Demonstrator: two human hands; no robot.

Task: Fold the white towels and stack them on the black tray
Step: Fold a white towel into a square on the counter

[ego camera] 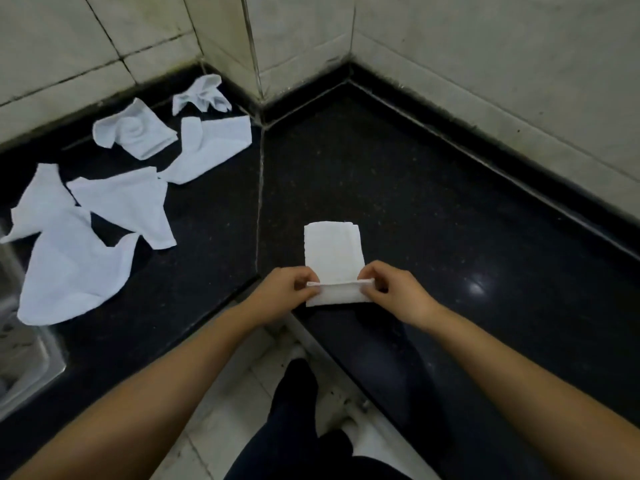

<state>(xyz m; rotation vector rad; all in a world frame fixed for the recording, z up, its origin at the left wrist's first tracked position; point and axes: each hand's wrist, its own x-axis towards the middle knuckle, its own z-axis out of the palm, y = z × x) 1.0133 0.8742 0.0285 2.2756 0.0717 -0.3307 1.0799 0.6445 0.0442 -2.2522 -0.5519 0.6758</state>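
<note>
Left hand (289, 287), right hand (388, 289) pinch the towel's (334, 252) near edge | loose towels (117, 199) left of it

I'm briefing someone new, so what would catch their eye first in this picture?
First, the two hands at the near counter edge: left hand and right hand pinch the near end of a folded white towel, turning it up. Next, the loose white towels strewn over the left of the black counter. No tray shows.
</note>
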